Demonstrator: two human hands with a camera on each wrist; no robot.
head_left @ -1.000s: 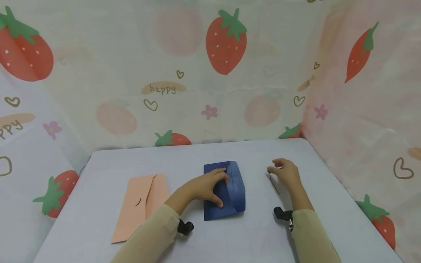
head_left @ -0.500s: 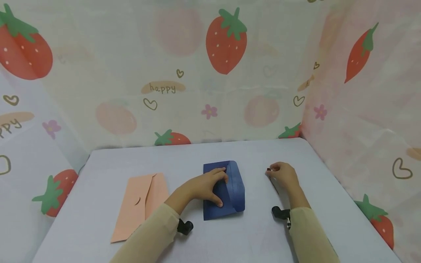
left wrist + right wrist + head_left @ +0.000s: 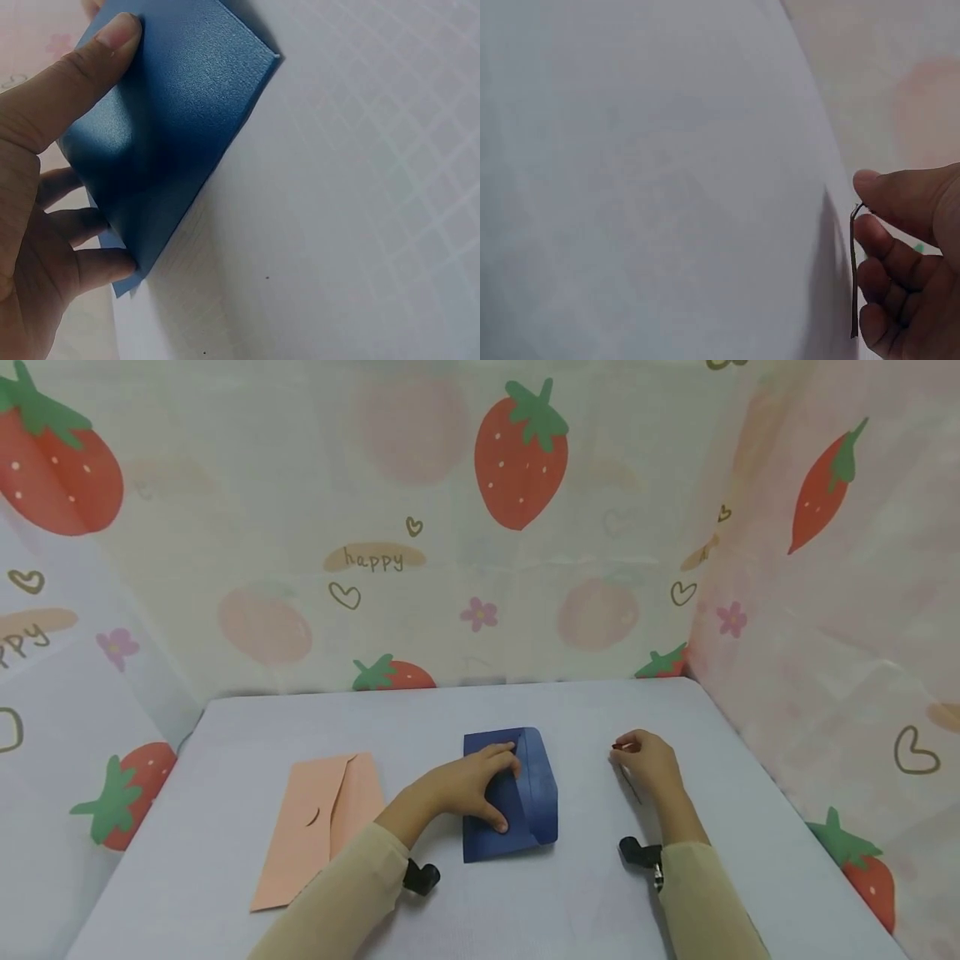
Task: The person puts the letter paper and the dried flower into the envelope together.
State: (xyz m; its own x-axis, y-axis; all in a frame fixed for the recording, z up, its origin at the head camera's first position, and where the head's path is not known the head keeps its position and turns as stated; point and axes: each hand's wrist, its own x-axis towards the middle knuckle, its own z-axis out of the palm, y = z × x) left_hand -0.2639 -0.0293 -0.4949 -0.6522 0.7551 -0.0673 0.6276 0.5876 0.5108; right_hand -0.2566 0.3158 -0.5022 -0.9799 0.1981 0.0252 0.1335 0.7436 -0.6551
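A dark blue envelope (image 3: 543, 789) with its flap opened to the right is in the middle of the table. My left hand (image 3: 457, 789) grips it, thumb spread on its near part and fingers by the flap fold. In the left wrist view, the thumb lies on the blue face of the envelope (image 3: 191, 82) and other fingertips meet its edge. To the right, my right hand (image 3: 651, 764) pinches a thin dark stick (image 3: 853, 277) between thumb and fingertips. The stick is bent near its top and hangs down. A tiny reddish bit shows at the pinch; its kind is unclear.
A peach-coloured envelope (image 3: 311, 827) lies on the left of the white table (image 3: 570, 910), partly under the left sleeve (image 3: 337, 897). A strawberry-printed sheet (image 3: 420, 460) stands behind the table and along its sides.
My right hand has dipped slightly and its fingers have drawn closer together round the top of the stick. The left hand and both envelopes stay in place.
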